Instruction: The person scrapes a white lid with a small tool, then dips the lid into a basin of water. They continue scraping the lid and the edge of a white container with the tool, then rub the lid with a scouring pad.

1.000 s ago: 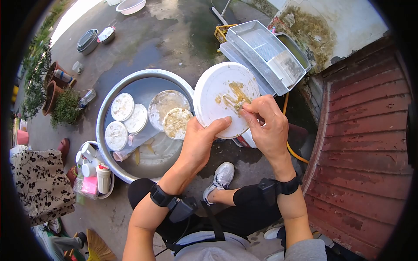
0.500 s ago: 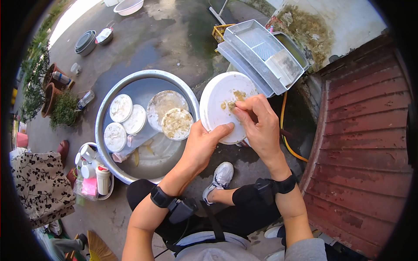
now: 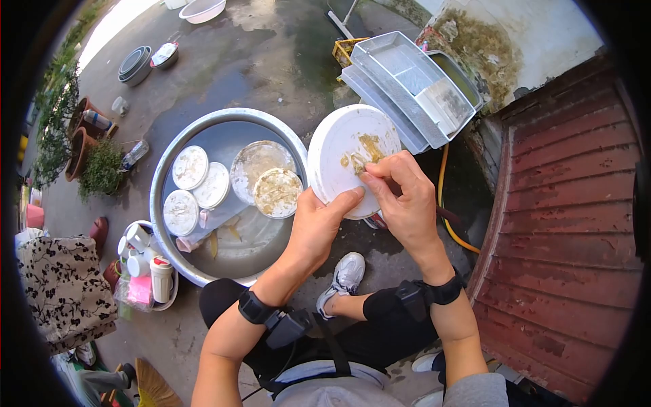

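A round white lid [image 3: 333, 146] is tilted toward me above the ground, just right of the basin. My left hand [image 3: 317, 224] grips its lower edge, the thumb pressed on the face. Yellow-brown residue [image 3: 370, 145] is smeared across the right part of the face. My right hand [image 3: 407, 198] pinches thumb and index finger together against the face at the lower end of this smear; what is between the fingertips is too small to make out.
On my left stands a large metal basin [image 3: 158, 203] of water with several dirty round lids, one browner lid [image 3: 278, 192] among them. Beyond the lid are stacked clear plastic trays [image 3: 400, 81]. A tub of cups [image 3: 161, 278] sits lower left; red corrugated metal [image 3: 549, 237] borders the right.
The lid has shifted slightly up and left in view. My right fingertips have slid a little lower on its face, and more of the yellow-brown smear shows.
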Demonstrator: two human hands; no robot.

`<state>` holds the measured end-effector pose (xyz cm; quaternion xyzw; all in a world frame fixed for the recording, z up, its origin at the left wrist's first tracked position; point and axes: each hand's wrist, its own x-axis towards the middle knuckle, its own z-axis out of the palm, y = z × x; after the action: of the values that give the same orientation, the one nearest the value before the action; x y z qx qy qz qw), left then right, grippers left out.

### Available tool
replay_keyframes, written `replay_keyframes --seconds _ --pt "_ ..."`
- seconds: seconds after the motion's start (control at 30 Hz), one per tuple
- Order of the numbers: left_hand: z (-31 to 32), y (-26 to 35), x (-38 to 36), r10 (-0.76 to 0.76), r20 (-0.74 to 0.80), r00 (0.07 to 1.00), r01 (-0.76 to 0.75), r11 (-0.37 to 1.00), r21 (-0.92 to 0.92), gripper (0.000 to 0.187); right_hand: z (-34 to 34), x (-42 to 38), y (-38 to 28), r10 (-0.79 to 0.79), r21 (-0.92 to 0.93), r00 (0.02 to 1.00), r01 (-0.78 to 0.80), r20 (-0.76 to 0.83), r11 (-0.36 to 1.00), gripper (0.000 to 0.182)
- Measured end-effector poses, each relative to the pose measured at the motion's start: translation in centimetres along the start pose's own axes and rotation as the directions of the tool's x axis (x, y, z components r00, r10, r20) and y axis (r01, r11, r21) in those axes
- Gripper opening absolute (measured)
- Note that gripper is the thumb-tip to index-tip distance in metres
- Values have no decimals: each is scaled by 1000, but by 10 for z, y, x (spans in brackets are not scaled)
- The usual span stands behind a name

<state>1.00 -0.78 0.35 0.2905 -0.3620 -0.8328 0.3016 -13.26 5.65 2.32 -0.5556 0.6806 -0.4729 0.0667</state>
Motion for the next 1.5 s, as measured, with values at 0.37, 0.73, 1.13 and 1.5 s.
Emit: replay_keyframes --seconds 0.37,0.73,1.13,1.5 --pt "-5 -10 4 -34 -23 999 36 995 90 45 7 5 7 112 86 994 -110 -14 990 14" --pt "-51 1 13 14 -234 972 25 986 162 45 -35 35 30 189 -127 945 -160 266 979 19" --pt "-101 -55 29 -3 -347 938 19 999 41 46 18 8 88 587 -135 765 -573 267 808 59" --pt "-144 -114 48 -144 -250 957 45 930 -364 50 100 -51 166 715 -127 665 -707 216 695 53"
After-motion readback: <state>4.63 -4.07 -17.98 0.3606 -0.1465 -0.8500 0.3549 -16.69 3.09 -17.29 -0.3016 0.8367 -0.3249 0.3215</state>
